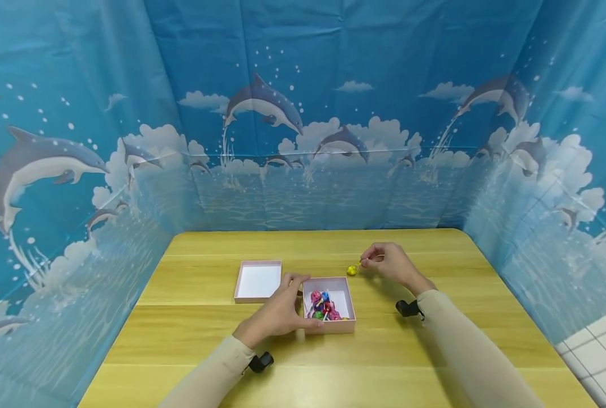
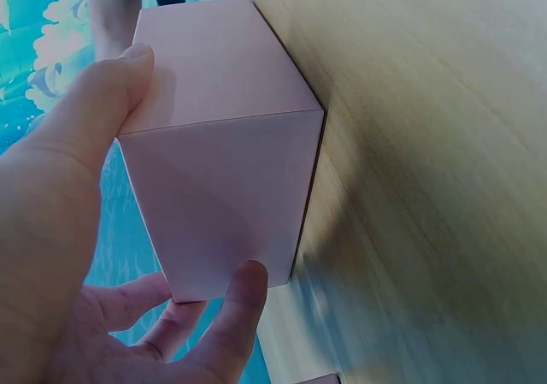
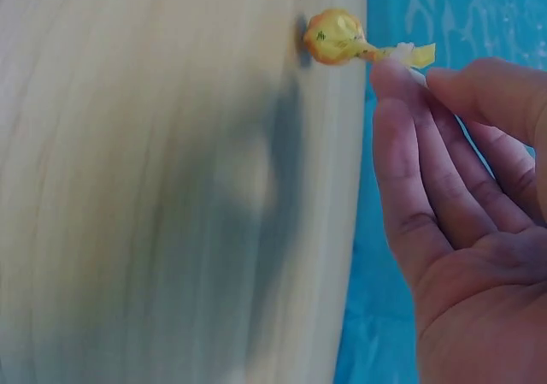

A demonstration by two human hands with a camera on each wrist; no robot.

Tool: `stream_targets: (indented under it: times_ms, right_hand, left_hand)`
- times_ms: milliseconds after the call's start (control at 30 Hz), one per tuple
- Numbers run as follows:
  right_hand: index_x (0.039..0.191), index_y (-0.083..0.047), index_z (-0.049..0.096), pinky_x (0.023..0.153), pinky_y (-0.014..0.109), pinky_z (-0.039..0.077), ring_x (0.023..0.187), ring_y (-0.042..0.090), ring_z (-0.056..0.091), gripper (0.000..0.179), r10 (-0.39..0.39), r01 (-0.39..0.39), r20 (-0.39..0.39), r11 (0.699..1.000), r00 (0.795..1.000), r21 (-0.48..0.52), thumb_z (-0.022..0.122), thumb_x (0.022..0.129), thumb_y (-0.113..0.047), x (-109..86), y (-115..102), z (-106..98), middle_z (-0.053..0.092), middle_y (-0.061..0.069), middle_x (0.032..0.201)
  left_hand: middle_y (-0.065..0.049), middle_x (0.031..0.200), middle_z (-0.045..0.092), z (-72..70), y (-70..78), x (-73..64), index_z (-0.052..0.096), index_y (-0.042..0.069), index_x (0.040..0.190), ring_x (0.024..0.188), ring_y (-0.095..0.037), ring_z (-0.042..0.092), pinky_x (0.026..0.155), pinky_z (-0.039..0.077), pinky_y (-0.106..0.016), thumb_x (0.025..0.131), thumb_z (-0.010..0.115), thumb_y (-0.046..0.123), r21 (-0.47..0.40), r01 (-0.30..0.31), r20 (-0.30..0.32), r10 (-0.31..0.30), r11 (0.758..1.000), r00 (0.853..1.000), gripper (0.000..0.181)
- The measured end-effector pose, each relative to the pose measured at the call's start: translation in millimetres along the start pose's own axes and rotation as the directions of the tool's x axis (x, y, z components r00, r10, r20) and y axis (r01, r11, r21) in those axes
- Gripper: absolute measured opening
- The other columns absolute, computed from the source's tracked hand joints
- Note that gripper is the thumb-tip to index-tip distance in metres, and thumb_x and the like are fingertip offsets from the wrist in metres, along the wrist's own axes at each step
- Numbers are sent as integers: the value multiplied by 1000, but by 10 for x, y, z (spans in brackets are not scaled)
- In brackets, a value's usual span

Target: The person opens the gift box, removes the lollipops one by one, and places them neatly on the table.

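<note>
From the wearer's head, one camera is looking forward and down, sitting well back and taking in the tabletop (image 1: 180,326), both forearms (image 1: 471,345) and, toward twelve o'clock, the dolphin curtain (image 1: 303,56). The left wrist camera (image 1: 260,362) is peering closely past the left hand (image 1: 280,311) at the pink box (image 2: 222,204); its picture is lying sideways, tabletop toward three o'clock. The right wrist camera (image 1: 409,309) is tilting too, tabletop toward nine, and is looking from close by past the right hand (image 3: 474,264) at a yellow lollipop (image 3: 335,38) near one o'clock. The head view is sharing the box with the left one, the lollipop with the right.
</note>
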State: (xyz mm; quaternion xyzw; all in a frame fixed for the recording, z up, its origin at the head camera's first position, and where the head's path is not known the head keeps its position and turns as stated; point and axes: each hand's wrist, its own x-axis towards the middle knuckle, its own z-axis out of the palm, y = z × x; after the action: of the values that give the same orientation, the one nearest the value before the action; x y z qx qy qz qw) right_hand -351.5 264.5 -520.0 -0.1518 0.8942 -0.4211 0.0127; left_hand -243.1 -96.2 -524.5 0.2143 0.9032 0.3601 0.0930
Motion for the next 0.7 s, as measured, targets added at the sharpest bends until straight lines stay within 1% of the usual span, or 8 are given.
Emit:
stream_targets:
  times_ms: [100, 267, 333, 467, 567, 700]
  right_hand:
    - [110, -8, 84, 86, 27, 65, 98, 21, 83, 6, 14, -14, -1, 1000, 1000, -18, 81, 111, -14, -10, 58, 6, 84, 10, 108]
    - [111, -9, 85, 87, 28, 64, 97, 16, 77, 5, 28, -26, 21, 998, 999, -65, 82, 111, -13, -35, 122, -9, 83, 9, 109]
    - [113, -10, 85, 87, 30, 64, 97, 16, 76, 5, 22, -20, 30, 996, 999, -84, 82, 111, -12, -40, 159, -17, 84, 9, 110]
    - [115, -10, 86, 89, 37, 65, 98, 19, 77, 7, 0, 5, 35, 990, 999, -139, 81, 111, -10, -39, 218, -24, 85, 9, 110]
    - [117, -9, 87, 93, 44, 67, 100, 21, 79, 9, -13, 19, 40, 984, 999, -177, 81, 110, -8, -41, 221, -25, 86, 9, 110]
    - [115, -7, 88, 94, 46, 67, 99, 20, 79, 8, -16, 26, 53, 979, 998, -202, 83, 108, -7, -30, 216, -27, 86, 8, 108]
  left_hand:
    - [-17, 172, 42, 7, 1, -5, 34, 14, 184, 149, -33, 62, 125, 56, -57, 93, 99, 58, -4, -2, -3, 2, 1000, 1000, 120]
    - [-15, 171, 43, 18, 9, -14, 34, 14, 184, 148, -32, 64, 125, 57, -56, 94, 98, 56, 0, 6, -1, -6, 1000, 1000, 118]
    - [-15, 172, 42, 21, 14, -14, 34, 14, 184, 149, -32, 64, 125, 56, -56, 94, 98, 56, 1, 8, 1, -8, 1000, 1000, 118]
    - [-15, 173, 42, 22, 21, -9, 34, 14, 184, 149, -33, 64, 126, 56, -56, 94, 98, 57, 5, 6, 3, -6, 1000, 1000, 119]
    - [-15, 173, 42, 20, 24, -8, 34, 14, 184, 149, -33, 63, 126, 56, -57, 93, 98, 57, 6, 6, 0, -6, 1000, 1000, 119]
    - [-16, 172, 42, 13, 28, -10, 34, 14, 184, 150, -33, 62, 126, 56, -57, 93, 99, 57, 5, 8, -2, -8, 1000, 1000, 119]
